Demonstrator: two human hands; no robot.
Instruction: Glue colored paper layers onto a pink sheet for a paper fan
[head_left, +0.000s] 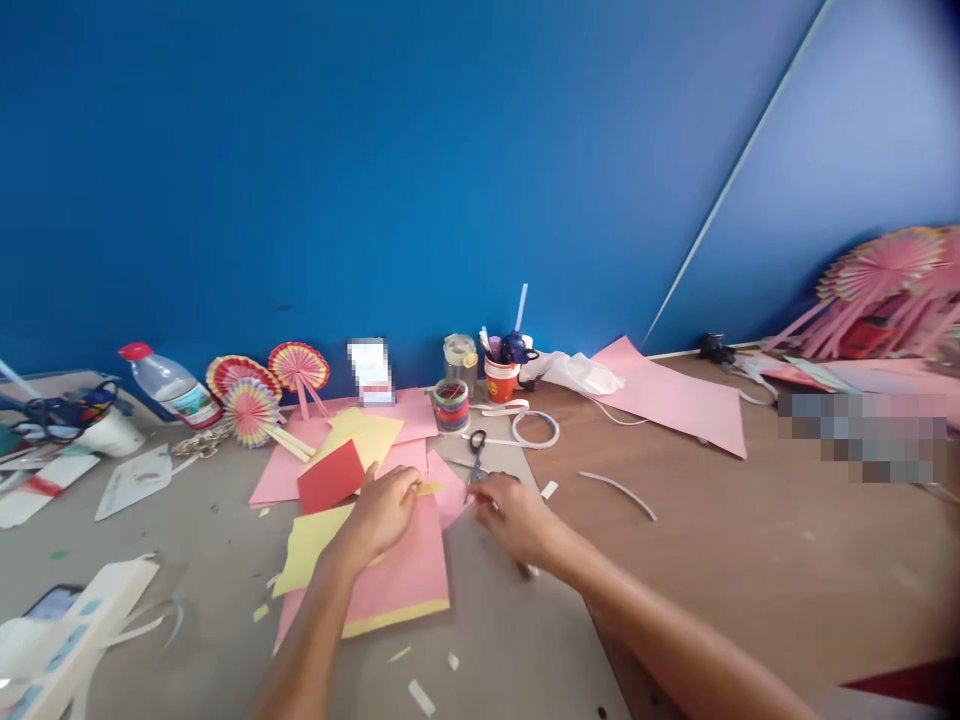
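Observation:
My left hand is closed, with a small yellow paper strip pinched at its fingertips. Below it lies a pink sheet with a yellow edge, partly covered by a yellow sheet. A red paper piece rests just beyond this hand. To the right, my right hand has its fingers curled together; what they hold, if anything, is hidden. Dark-handled scissors lie just past its fingertips, and I cannot tell whether they touch.
Folded paper fans, a water bottle, a cup of tools and a tape roll stand along the blue wall. A power strip lies front left. A large pink sheet lies back right. Paper scraps dot the table.

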